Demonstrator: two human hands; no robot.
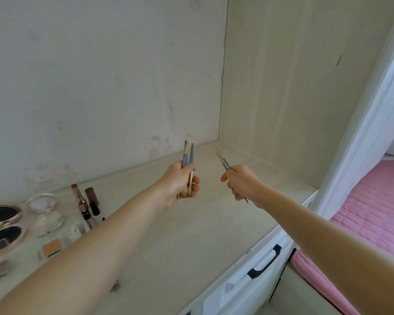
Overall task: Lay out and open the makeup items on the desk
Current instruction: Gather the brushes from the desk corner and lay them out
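My left hand grips a small bundle of makeup brushes with blue-grey ferrules and pale wooden handles, held upright above the desk. To its right, my right hand pinches a thin brush that points up and left. Both hands hover over the middle of the desk. At the far left lie open round compacts, a pale powder compact, open lipsticks, a dark tube and small blush pans.
A wall stands behind the desk and a wooden side panel on the right. Below the desk's front edge is a white drawer with a dark handle. A bed with a pink cover lies to the right.
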